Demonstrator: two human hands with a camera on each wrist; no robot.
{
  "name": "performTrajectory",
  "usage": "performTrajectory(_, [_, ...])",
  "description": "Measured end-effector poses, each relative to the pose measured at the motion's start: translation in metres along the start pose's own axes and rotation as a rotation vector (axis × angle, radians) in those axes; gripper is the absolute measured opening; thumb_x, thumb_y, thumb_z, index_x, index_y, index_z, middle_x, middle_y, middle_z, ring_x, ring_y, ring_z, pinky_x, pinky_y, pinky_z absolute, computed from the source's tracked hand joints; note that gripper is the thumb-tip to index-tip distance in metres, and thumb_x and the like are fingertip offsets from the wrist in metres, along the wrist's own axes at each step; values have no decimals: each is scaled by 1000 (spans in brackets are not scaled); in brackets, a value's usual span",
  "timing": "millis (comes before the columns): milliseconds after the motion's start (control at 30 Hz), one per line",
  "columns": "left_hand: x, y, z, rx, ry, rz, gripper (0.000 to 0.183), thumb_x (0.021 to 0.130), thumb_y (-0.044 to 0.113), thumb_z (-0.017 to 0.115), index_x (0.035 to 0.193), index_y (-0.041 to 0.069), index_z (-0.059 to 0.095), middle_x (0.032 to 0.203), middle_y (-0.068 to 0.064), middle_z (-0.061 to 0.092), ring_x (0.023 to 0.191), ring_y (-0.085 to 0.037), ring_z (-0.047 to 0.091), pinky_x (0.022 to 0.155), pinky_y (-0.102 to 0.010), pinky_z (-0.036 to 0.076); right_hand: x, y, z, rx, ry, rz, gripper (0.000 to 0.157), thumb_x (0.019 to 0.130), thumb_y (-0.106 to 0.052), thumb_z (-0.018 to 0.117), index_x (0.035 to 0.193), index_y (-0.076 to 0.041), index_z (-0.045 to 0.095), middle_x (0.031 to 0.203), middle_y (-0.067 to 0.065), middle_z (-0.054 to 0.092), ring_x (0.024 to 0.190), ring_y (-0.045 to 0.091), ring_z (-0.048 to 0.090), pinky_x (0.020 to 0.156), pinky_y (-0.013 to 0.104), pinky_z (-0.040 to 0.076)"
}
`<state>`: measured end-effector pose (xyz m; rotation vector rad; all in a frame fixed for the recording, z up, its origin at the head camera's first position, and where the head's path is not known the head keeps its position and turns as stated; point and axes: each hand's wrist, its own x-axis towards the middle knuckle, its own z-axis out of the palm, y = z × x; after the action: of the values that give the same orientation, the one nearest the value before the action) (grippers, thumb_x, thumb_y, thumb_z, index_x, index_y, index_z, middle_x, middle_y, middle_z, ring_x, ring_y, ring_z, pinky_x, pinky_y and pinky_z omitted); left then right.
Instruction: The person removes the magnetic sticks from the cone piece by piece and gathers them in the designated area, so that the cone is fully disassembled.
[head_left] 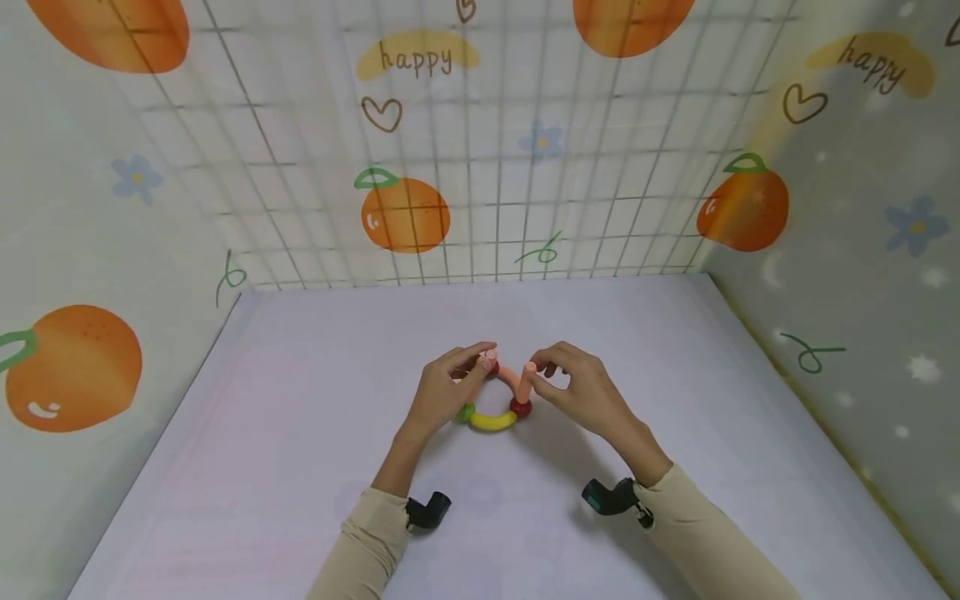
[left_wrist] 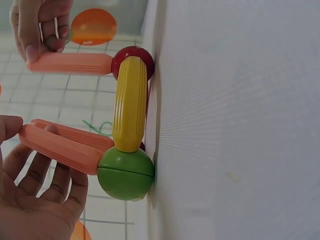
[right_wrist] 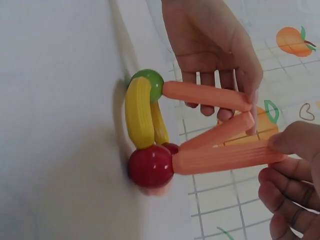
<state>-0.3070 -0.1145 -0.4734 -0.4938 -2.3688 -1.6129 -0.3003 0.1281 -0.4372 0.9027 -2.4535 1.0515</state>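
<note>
A ring of magnetic sticks and balls lies on the table. A yellow curved stick (head_left: 492, 422) joins the green ball (head_left: 466, 412) to the front red ball (head_left: 521, 408). A pink curved stick (head_left: 510, 379) runs to the back red ball (head_left: 492, 367). Pink rods rise from all three balls. My left hand (head_left: 438, 387) pinches the tops of the green ball's rod (right_wrist: 207, 95) and the back rod (right_wrist: 217, 132), which lean together. My right hand (head_left: 588, 392) pinches the top of the front red ball's rod (head_left: 524, 386) between thumb and fingers.
The white tabletop (head_left: 315, 358) spreads around the ring. A printed curtain (head_left: 300, 208) with oranges hangs over a wire grid at the back, with printed side walls left and right. Both wrists carry a black camera mount (head_left: 429, 510).
</note>
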Motion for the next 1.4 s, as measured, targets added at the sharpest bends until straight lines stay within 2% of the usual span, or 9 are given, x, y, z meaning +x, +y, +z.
performTrajectory(267, [0, -3, 0, 2, -5, -7, 29, 98, 32, 67, 127, 27, 71, 99, 9, 68, 89, -12, 65, 81, -32, 55, -14, 13, -9, 41, 0, 49, 15, 90, -16, 77, 104, -15, 72, 96, -9, 65, 86, 15, 62, 75, 33, 50])
performTrajectory(467, [1, -4, 1, 7, -8, -13, 30, 99, 34, 66, 128, 27, 70, 100, 9, 68, 89, -12, 64, 81, -32, 55, -24, 22, -15, 46, 23, 57, 20, 86, -12, 79, 106, -12, 73, 96, -8, 66, 84, 17, 63, 74, 41, 53])
performTrajectory(600, [1, -4, 0, 11, -11, -19, 31, 99, 36, 65, 128, 27, 70, 100, 9, 68, 89, -12, 64, 81, -32, 55, -30, 28, -17, 29, 34, 70, 24, 85, -12, 80, 108, -9, 73, 96, -8, 67, 84, 15, 63, 73, 41, 53])
performTrajectory(833, [0, -3, 0, 9, -15, -19, 34, 99, 37, 64, 130, 24, 69, 100, 8, 67, 90, -13, 64, 81, -32, 55, -40, 36, -21, 26, 32, 118, 21, 84, -11, 81, 104, -13, 74, 94, -9, 67, 84, 13, 63, 75, 42, 53])
performTrajectory(1100, [-1, -3, 0, 19, -5, -26, 30, 99, 34, 65, 128, 30, 70, 100, 9, 68, 90, -12, 64, 81, -32, 54, -48, 46, -22, 29, 20, 140, 19, 83, -7, 80, 100, -14, 73, 92, -8, 67, 83, 14, 63, 73, 43, 53])
performTrajectory(1233, [0, -3, 0, 23, -1, -16, 30, 100, 33, 64, 129, 27, 70, 100, 10, 68, 91, -11, 64, 82, -32, 55, -50, 50, -22, 26, 13, 136, 19, 83, -7, 80, 100, -13, 73, 92, -7, 67, 82, 14, 63, 72, 41, 54])
performTrajectory(1400, [0, -4, 0, 17, 4, -4, 30, 99, 31, 65, 128, 27, 70, 99, 9, 68, 91, -11, 64, 82, -32, 55, -53, 57, -22, 23, -1, 136, 20, 82, -5, 80, 99, -13, 73, 91, -8, 67, 82, 16, 64, 72, 33, 53])
